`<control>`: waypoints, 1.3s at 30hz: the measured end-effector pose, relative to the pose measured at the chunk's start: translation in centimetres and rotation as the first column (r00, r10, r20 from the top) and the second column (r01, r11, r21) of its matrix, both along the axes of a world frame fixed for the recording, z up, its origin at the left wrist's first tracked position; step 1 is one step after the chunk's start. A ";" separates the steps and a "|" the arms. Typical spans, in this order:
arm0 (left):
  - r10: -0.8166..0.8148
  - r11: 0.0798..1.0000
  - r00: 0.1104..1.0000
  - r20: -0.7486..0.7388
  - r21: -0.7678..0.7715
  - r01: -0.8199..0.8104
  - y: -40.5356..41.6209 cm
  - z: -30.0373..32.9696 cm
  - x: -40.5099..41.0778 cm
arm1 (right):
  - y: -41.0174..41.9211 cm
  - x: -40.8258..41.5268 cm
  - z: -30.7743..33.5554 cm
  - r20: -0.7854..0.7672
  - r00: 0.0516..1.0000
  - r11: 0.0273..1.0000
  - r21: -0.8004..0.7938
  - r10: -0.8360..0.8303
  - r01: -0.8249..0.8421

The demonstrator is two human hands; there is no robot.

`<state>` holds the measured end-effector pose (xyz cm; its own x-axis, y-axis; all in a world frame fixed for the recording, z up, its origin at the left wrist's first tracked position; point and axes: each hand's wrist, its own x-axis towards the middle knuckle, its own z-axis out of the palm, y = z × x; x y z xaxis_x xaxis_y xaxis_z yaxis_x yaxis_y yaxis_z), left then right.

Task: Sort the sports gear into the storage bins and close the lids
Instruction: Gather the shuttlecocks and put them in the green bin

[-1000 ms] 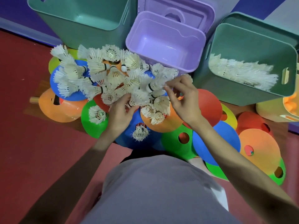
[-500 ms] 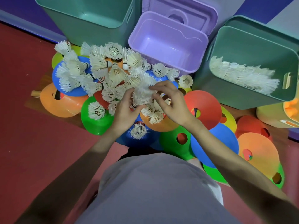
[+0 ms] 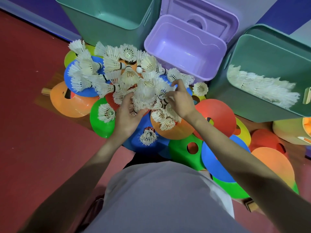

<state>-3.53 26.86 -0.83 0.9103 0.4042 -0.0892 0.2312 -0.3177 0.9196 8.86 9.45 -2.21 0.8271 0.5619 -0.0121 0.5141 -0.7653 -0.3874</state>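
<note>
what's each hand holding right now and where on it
Left hand grips a bunch of shuttlecocks from below, near the cork ends. Right hand pinches shuttlecocks at the bunch's right side; exactly which part is hidden by feathers.

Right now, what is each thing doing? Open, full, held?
Purple bin: open, empty.
Left green bin: open, nothing visible inside.
Right green bin: open, shuttlecocks inside.
Left hand: grips a shuttlecock bunch.
Right hand: pinches a shuttlecock.
Cones: scattered on floor.
</note>
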 end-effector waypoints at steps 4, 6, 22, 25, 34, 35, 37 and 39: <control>-0.007 1.000 1.000 0.002 0.002 0.007 -0.2 -0.1 -0.3 | -0.3 0.3 1.3 0.034 0.999 0.987 0.163 -0.019 0.013; -0.017 1.000 1.000 -0.007 -0.005 0.017 -0.3 0.1 -0.4 | -0.6 -0.1 2.7 0.043 0.997 0.953 0.299 -0.061 0.046; -0.188 0.981 0.982 -0.008 0.046 0.188 -2.8 0.7 2.1 | -3.2 -3.1 6.5 -0.020 0.993 0.859 0.505 0.114 -0.089; -0.159 0.987 0.987 -0.001 0.015 0.159 -3.0 0.8 2.1 | -3.4 -3.6 6.9 -0.044 0.997 0.830 0.557 0.064 -0.029; -0.020 0.999 0.998 0.058 -0.028 0.022 -2.3 0.8 -0.7 | -3.7 -5.9 2.7 -0.260 0.964 0.887 0.431 -0.055 0.167; -0.006 1.000 0.998 0.061 -0.013 0.007 -2.0 0.7 -1.2 | -3.5 -6.1 2.1 -0.297 0.955 0.924 0.369 0.016 0.100; 0.006 1.000 0.997 0.074 0.028 -0.008 -1.6 0.6 -2.2 | -2.8 -6.8 1.3 -0.334 0.930 0.962 0.265 0.154 -0.064; 0.009 0.998 0.996 0.092 0.066 -0.015 -1.3 0.3 -3.2 | -1.6 -7.5 0.6 -0.325 0.909 0.960 0.192 0.260 -0.206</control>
<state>-6.71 25.57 -0.51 0.9086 0.4172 0.0219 0.1508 -0.3764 0.9141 1.38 7.81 -1.63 0.6320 0.7555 -0.1726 0.4845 -0.5591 -0.6728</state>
